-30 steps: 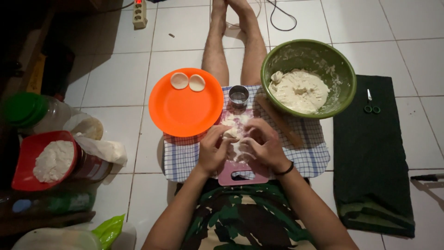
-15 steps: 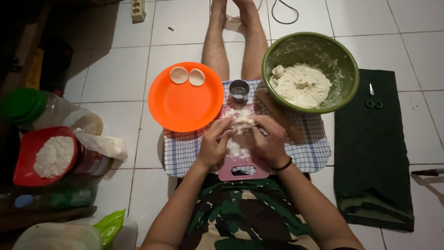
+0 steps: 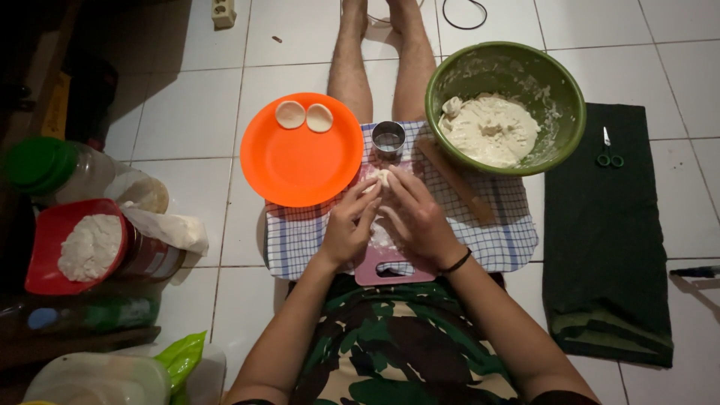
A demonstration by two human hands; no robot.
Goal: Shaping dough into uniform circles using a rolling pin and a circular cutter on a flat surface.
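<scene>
My left hand (image 3: 349,225) and my right hand (image 3: 415,214) meet over a pink cutting board (image 3: 390,266) on a checked cloth (image 3: 495,232) across my lap. Together the fingertips pinch a small piece of pale dough (image 3: 383,178). Just beyond it stands a small round metal cutter (image 3: 388,139). An orange plate (image 3: 301,154) to the left carries two flat dough rounds (image 3: 304,116). A green bowl (image 3: 559,105) at the upper right holds a mass of dough (image 3: 489,129). A wooden rolling pin (image 3: 456,180) lies on the cloth beside my right hand.
On the left stand a red bowl of flour (image 3: 71,247), a green-lidded plastic jar (image 3: 67,172), a white bag (image 3: 169,229) and plastic containers (image 3: 105,379). A dark green cloth (image 3: 607,247) with small scissors (image 3: 607,150) lies on the tiled floor at right. My bare legs stretch ahead.
Both hands have shifted slightly away from me, toward the metal cutter, still working the small dough piece. Plate, bowl and rolling pin stay where they were.
</scene>
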